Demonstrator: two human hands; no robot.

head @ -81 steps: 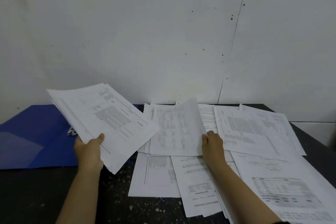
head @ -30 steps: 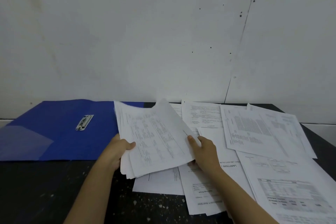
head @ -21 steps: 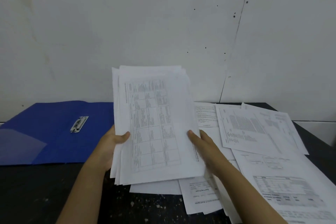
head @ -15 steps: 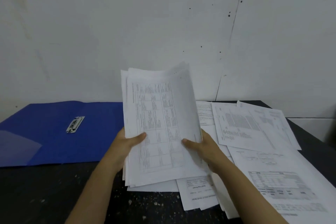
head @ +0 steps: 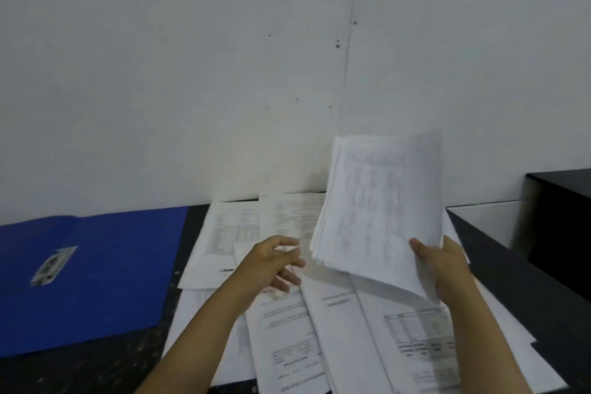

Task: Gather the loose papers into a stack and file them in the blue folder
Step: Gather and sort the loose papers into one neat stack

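A stack of printed papers (head: 377, 214) is held upright above the table at the right, gripped at its lower right corner by my right hand (head: 443, 269). My left hand (head: 275, 261) hovers open over the loose papers (head: 287, 326), fingers spread, holding nothing. Those loose sheets lie overlapping across the black table (head: 105, 368), from the wall to the near edge. The blue folder (head: 105, 269) lies open and flat at the left, its metal clip (head: 52, 265) showing.
A white wall rises just behind the table. At the right, a black surface (head: 563, 189) stands higher than the table, past a gap with a pale floor or ledge. The table's right edge runs diagonally near my right forearm.
My left hand has let go of the stack and now hovers open over the loose sheets. My right hand has carried the stack to the right. The view has shifted right.
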